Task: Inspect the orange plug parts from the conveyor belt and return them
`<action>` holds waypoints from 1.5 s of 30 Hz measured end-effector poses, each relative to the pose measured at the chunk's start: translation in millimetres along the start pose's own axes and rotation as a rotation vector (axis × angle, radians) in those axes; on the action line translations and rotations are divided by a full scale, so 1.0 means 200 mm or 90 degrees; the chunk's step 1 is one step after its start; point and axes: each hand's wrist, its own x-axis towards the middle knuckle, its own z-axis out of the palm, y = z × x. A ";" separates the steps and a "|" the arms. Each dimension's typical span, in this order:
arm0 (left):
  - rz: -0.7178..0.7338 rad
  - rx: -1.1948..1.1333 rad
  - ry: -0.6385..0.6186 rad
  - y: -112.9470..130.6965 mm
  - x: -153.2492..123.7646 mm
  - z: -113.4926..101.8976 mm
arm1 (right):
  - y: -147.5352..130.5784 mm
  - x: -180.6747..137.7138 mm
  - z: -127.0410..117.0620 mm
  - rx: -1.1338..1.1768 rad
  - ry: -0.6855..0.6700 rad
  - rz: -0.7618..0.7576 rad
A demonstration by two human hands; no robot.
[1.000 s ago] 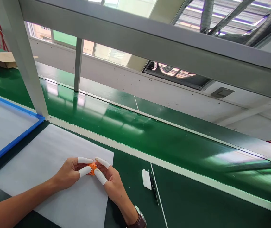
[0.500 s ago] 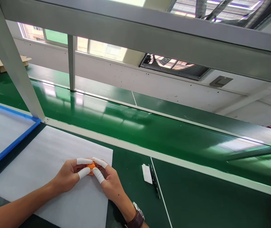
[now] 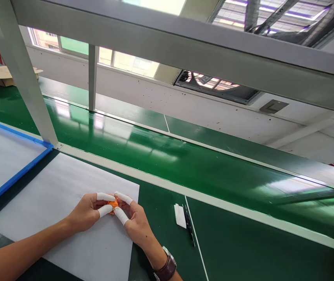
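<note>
A small orange piece (image 3: 113, 204) is pinched between both hands, above the right part of a white sheet (image 3: 58, 187). White finger cots cover the thumb and forefinger of each hand. My left hand (image 3: 86, 210) grips the piece from its left side. From the other side, the thumb and forefinger of my right hand (image 3: 136, 220) close on it; a watch (image 3: 167, 265) with a dark strap is on that wrist. Fingertips cover part of the orange piece, and its exact kind does not show.
A blue-edged tray or frame (image 3: 23, 171) with a white surface lies at left. Right of the sheet are a small white piece (image 3: 180, 216) and a thin black tool (image 3: 189, 224). A metal post (image 3: 29, 78) and green belt (image 3: 155, 144) stand beyond; a cardboard box (image 3: 0, 76) sits far left.
The camera view has shifted slightly. Both hands keep their pinch on the orange piece in nearly the same place over the sheet.
</note>
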 end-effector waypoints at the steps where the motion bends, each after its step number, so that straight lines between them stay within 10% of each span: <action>1: 0.004 -0.001 -0.001 0.00 0.00 0.00 | 0.00 0.00 0.00 0.007 0.006 0.003; 12: -0.018 -0.067 0.037 0.02 0.02 0.00 | -0.01 -0.01 -0.05 -0.134 0.082 -0.078; 45: 0.008 0.045 0.003 0.03 0.00 0.05 | 0.01 -0.01 -0.08 -0.044 -0.068 -0.018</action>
